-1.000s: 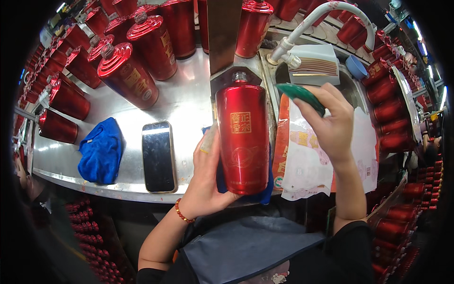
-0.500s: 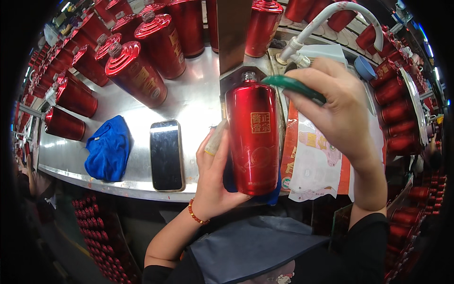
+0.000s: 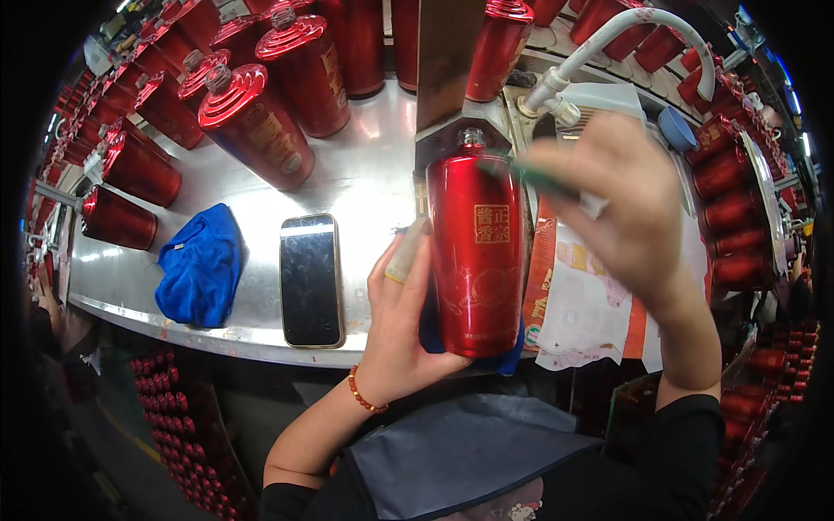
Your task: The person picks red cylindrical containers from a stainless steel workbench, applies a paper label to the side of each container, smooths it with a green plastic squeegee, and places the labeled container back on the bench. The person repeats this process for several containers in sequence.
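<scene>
A glossy red bottle (image 3: 475,260) with a clear glass neck and a square gold emblem leans upright before me at the counter's front edge. My left hand (image 3: 401,300) is closed around its lower left side, with a pale cover on one finger. Over the bottle's right shoulder, my right hand (image 3: 621,195) is smeared by motion. It grips a slim dark green tool (image 3: 549,180) whose tip points at the shoulder; its exact kind cannot be made out. Part of a blue cloth (image 3: 506,360) shows beneath the bottle's base.
On the metal counter (image 3: 204,339) lie a black phone (image 3: 311,282) and a crumpled blue cloth (image 3: 201,265). Several red bottles (image 3: 254,130) stand at the back left. A white curved pipe (image 3: 608,30), a small blue bowl (image 3: 676,130) and printed paper sheets (image 3: 578,321) are on the right.
My right hand has moved slightly down with the green tool, whose tip has dropped from beside the neck to the bottle's shoulder. The whole view has shifted a little; my left hand keeps its hold.
</scene>
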`<act>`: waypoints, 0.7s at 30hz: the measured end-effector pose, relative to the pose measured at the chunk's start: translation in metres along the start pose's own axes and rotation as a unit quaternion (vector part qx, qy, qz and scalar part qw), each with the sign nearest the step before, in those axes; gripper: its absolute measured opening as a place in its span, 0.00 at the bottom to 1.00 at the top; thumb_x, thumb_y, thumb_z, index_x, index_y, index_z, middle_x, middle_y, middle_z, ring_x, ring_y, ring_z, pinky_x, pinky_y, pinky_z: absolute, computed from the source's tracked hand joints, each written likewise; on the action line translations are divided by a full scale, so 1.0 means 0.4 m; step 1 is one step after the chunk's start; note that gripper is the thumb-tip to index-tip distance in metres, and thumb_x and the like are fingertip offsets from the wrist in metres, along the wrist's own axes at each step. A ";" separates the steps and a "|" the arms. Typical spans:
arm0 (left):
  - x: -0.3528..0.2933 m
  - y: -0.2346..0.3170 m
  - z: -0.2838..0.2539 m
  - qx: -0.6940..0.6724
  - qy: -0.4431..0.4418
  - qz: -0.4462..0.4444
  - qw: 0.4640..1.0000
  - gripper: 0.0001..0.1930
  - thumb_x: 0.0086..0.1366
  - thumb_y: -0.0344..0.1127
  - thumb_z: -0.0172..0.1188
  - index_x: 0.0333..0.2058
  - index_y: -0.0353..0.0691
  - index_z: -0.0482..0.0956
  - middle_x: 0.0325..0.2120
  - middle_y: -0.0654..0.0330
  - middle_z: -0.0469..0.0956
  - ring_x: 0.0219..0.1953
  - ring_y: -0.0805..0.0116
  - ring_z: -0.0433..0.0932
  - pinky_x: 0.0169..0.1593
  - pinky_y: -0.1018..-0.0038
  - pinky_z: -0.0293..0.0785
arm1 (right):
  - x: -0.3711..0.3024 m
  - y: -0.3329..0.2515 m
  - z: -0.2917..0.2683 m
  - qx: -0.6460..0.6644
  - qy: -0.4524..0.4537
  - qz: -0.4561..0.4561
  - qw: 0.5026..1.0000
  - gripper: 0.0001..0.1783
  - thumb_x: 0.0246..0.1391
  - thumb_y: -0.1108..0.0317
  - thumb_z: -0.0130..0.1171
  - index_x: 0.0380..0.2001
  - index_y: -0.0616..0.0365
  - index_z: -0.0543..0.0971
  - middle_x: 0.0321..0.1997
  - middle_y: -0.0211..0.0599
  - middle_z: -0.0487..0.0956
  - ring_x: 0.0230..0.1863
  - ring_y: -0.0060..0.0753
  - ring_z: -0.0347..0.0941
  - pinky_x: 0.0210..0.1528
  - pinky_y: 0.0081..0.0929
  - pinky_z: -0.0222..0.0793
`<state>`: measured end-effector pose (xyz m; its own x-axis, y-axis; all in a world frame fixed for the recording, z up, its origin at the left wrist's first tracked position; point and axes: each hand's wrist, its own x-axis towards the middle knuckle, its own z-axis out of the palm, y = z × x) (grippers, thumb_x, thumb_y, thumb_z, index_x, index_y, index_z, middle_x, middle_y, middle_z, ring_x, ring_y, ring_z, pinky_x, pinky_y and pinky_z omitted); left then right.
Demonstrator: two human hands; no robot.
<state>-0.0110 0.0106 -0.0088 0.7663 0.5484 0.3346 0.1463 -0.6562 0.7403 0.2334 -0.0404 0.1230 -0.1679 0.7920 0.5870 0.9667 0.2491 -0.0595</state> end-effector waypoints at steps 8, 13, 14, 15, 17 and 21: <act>0.092 -0.002 -0.034 -0.205 0.031 -0.060 0.976 0.55 0.60 0.45 0.75 0.74 0.30 0.48 0.71 0.40 0.54 0.72 0.49 0.59 0.72 0.60 0.55 | -0.155 -0.058 -0.036 0.102 0.025 0.166 0.981 0.20 0.39 0.79 0.75 0.41 0.55 0.87 0.26 0.28 0.69 0.30 0.29 0.64 0.30 0.27 0.58; 0.148 0.034 0.007 -0.385 0.086 -0.131 0.909 0.39 0.71 0.31 0.61 0.73 0.28 0.50 0.64 0.46 0.63 0.69 0.59 0.65 0.68 0.66 0.64 | -0.240 -0.066 -0.027 0.155 0.030 0.258 0.953 0.16 0.45 0.80 0.74 0.39 0.59 0.86 0.27 0.28 0.69 0.31 0.27 0.65 0.33 0.23 0.60; 0.148 0.036 0.007 -0.403 0.084 -0.134 0.902 0.39 0.72 0.30 0.61 0.73 0.29 0.49 0.65 0.47 0.62 0.69 0.59 0.64 0.69 0.66 0.63 | -0.254 -0.062 -0.023 0.163 0.034 0.270 0.948 0.15 0.45 0.80 0.74 0.40 0.60 0.86 0.27 0.28 0.69 0.32 0.27 0.65 0.33 0.23 0.60; 0.149 0.039 0.004 -0.420 0.082 -0.136 0.894 0.39 0.72 0.30 0.60 0.73 0.29 0.48 0.66 0.47 0.61 0.69 0.60 0.64 0.69 0.67 0.63 | -0.266 -0.058 -0.018 0.172 0.037 0.282 0.943 0.15 0.45 0.80 0.74 0.40 0.60 0.86 0.28 0.29 0.69 0.32 0.26 0.65 0.34 0.23 0.60; 0.151 0.040 0.002 -0.439 0.077 -0.127 0.886 0.38 0.73 0.29 0.58 0.74 0.29 0.46 0.68 0.47 0.59 0.70 0.61 0.63 0.69 0.67 0.62 | -0.278 -0.058 -0.009 0.186 0.044 0.297 0.935 0.15 0.46 0.80 0.74 0.40 0.60 0.86 0.28 0.28 0.69 0.32 0.26 0.65 0.34 0.23 0.60; 0.150 0.033 -0.004 -0.449 0.062 -0.103 0.885 0.38 0.74 0.27 0.55 0.75 0.31 0.43 0.72 0.47 0.55 0.70 0.63 0.62 0.70 0.67 0.61 | -0.283 -0.060 -0.001 0.202 0.050 0.304 0.930 0.15 0.46 0.80 0.74 0.40 0.60 0.86 0.29 0.28 0.69 0.32 0.25 0.65 0.34 0.22 0.60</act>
<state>0.0359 0.0356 0.0219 0.6981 0.6983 0.1581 -0.3239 0.1111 0.9396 0.2293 -0.1361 0.0583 0.4246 0.8036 0.4170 0.7221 -0.0227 -0.6914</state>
